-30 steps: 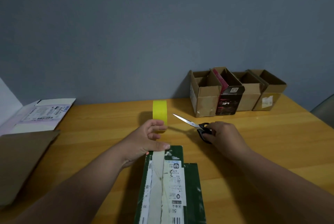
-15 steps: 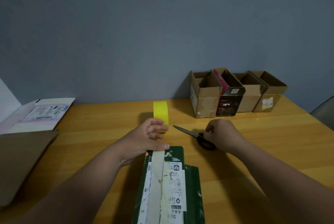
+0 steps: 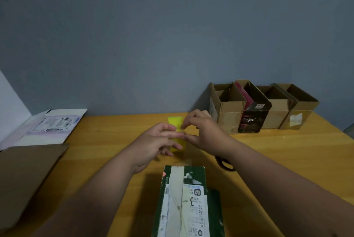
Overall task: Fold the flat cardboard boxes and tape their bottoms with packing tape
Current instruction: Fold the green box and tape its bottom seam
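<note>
Both hands crowd the yellow tape roll (image 3: 177, 130) mid-desk, left hand (image 3: 153, 144) and right hand (image 3: 203, 131) closing that gap. Straight ahead of the person, the green box (image 3: 193, 198) blocks the near lane. Scissors (image 3: 226, 164) lie just under the right forearm. Four open boxes (image 3: 262, 110) wall off the far right; flat cardboard (image 3: 26, 175) covers the left edge. Bare desk (image 3: 107, 141) lies open between cardboard and hands.

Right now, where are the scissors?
In the head view, the scissors lie on the table, mostly hidden under the right forearm, right of the green box.
</note>
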